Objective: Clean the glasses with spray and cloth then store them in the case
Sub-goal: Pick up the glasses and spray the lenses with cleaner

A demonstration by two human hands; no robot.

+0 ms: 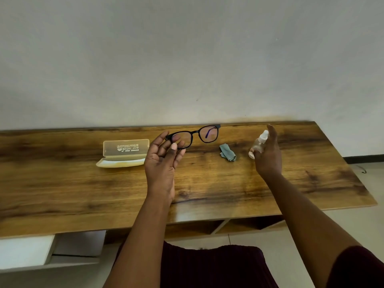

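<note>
Our left hand (164, 161) raised over the wooden desk (207, 183), fingers pinching one end of the black glasses (195, 135), our right hand (268, 154) wrapped around the small spray bottle (258, 143), grey-green cloth (227, 152) crumpled between them, open translucent case (123, 153) lying further left

the glasses (194, 136) had a black frame with a violet tint on the lenses; the cloth (227, 152) was grey-green, the case (124, 153) translucent cream with white print, the spray bottle (258, 143) clear and whitish, the table (83, 183) streaked brown woodgrain, the wall (187, 59) plain pale grey
</note>
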